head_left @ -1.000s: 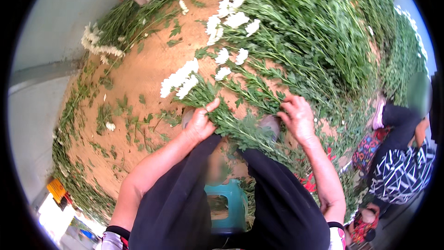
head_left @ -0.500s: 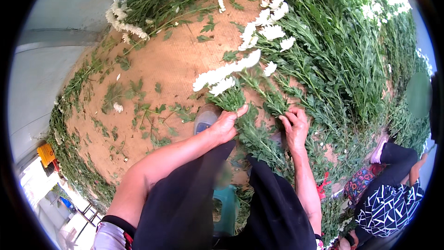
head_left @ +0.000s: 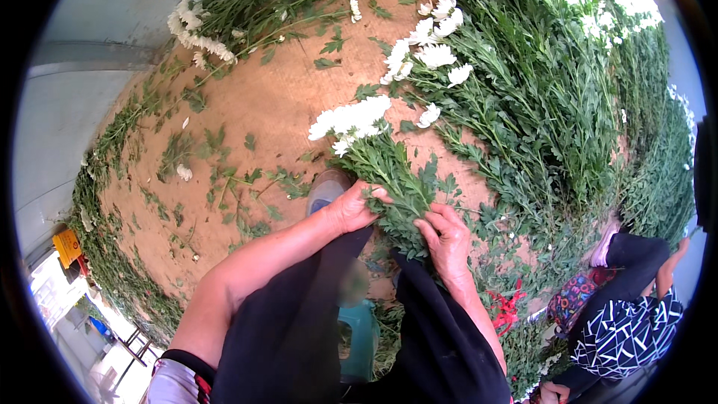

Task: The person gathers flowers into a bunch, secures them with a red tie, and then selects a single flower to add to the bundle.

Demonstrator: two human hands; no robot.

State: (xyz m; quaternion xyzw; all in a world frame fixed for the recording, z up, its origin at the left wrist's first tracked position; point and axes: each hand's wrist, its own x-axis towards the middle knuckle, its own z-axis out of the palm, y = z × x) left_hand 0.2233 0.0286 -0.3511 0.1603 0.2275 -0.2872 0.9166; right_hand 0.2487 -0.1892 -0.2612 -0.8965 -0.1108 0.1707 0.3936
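In front of my knees I hold a bunch of white chrysanthemums (head_left: 385, 164), blooms pointing away to the upper left. My left hand (head_left: 357, 206) is closed around the left side of its leafy stems. On the other side my right hand (head_left: 447, 239) has its fingers bent against the leaves, thumb and fingertips together on the stems. Leaves hide part of the fingertips of both hands. Beyond, to the right, lies a wide heap of cut chrysanthemums (head_left: 523, 105) with green stems and white heads.
Loose leaves and stems litter the brown floor covering (head_left: 292, 105). More white chrysanthemums (head_left: 198, 30) lie at the far left by the wall. Red ties (head_left: 507, 307) lie to my right, near a seated co-worker (head_left: 628, 337). Between my legs is a green stool (head_left: 359, 337).
My right hand has moved left and nearer, bringing its stems against the bunch in my left hand. The white heads now sit closer together.
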